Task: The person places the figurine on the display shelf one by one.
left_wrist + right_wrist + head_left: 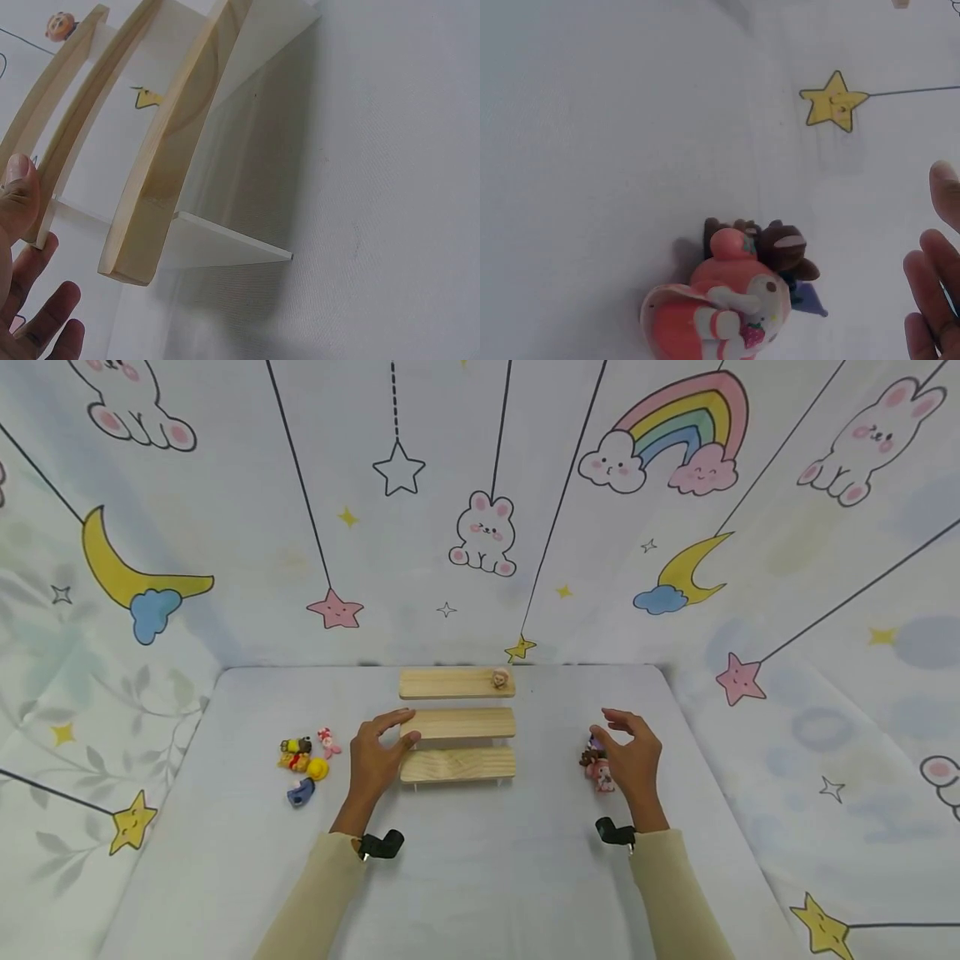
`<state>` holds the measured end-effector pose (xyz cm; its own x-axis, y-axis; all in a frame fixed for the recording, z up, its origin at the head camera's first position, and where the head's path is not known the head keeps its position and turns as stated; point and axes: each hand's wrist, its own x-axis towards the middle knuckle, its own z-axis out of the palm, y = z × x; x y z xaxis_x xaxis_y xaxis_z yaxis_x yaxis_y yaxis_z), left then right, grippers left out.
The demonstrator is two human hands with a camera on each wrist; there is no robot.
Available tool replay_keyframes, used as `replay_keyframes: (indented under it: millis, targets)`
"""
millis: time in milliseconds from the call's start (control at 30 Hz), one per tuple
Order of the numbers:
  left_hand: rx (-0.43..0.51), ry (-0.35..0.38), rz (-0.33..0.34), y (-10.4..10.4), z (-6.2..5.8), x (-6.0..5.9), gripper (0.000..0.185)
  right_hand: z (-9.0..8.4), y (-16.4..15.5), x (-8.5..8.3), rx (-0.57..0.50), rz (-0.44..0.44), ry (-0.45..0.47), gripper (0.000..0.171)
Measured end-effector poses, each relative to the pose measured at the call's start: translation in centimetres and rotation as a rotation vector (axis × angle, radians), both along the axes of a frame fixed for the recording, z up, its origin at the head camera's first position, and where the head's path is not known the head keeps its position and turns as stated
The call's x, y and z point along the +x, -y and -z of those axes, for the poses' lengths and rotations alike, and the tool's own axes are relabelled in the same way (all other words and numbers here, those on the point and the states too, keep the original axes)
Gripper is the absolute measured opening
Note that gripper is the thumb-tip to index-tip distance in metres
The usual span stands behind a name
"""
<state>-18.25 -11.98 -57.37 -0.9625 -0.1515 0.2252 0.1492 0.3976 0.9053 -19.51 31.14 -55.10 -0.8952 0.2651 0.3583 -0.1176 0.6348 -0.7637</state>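
Observation:
A three-tier wooden display shelf [457,765] stands on the table, its planks carried by clear supports. My left hand [375,756] pinches the left end of its middle plank [465,723], the thumb on one face and the index finger at the other. On the top plank's right end sits a small brown-headed figurine [500,677]. My right hand [633,757] is over the right-hand group of figurines, thumb and fingers apart with nothing visible between them. That group has a pink figurine [739,300], a brown one [784,247] and a purple piece [808,298], partly hidden.
Left of the shelf lie several small figurines: a pink one [327,742], a yellow round one [317,768], a blue one [301,792], and a red-and-yellow one [294,762]. A cloth backdrop [435,627] with cartoon prints rises behind the white table [480,877].

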Motion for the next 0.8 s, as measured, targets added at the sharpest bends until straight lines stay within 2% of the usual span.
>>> replay_keyframes:
  millis: [267, 600, 800]
  targets:
    - [0.008, 0.003, 0.000, 0.0, 0.1, -0.1, 0.042, 1.5, -0.8, 0.9, -0.021, 0.021, 0.135, 0.037]
    - [0.005, -0.004, 0.000, 0.0, 0.1, -0.2, 0.042, 3.0, -0.8, 1.5, 0.047, 0.022, 0.204, 0.036]
    - [0.014, -0.001, 0.005, 0.0, 0.1, -0.2, 0.043, 3.8, -0.8, 1.9, -0.039, -0.016, 0.232, 0.032]
